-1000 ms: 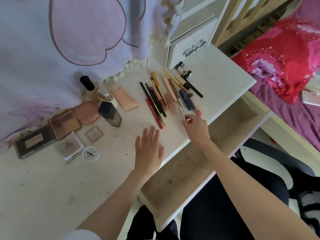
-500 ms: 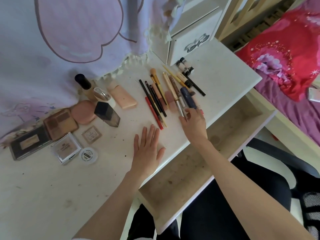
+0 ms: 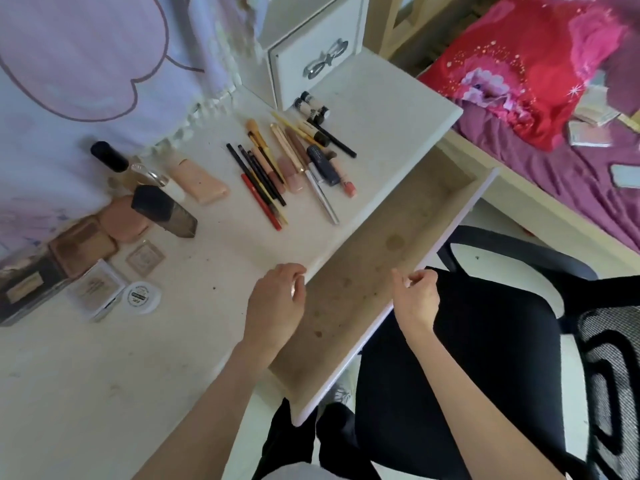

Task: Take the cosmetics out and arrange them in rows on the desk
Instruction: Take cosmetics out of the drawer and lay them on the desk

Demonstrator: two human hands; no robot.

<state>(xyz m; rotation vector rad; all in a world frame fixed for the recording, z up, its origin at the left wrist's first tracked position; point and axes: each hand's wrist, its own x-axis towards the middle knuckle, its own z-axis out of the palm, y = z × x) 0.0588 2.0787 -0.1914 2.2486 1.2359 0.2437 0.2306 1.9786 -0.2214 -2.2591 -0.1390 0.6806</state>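
The cosmetics lay in rows on the desk at twelve o'clock from both hands. The left hand hovered at the desk edge, fingers loosely curled, holding nothing — the right hand likewise, over the open drawer.

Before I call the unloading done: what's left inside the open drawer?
The drawer shows only bare, stained wood; no cosmetics visible. Its back part runs under the desk edge and is covered. Both hands hold nothing.
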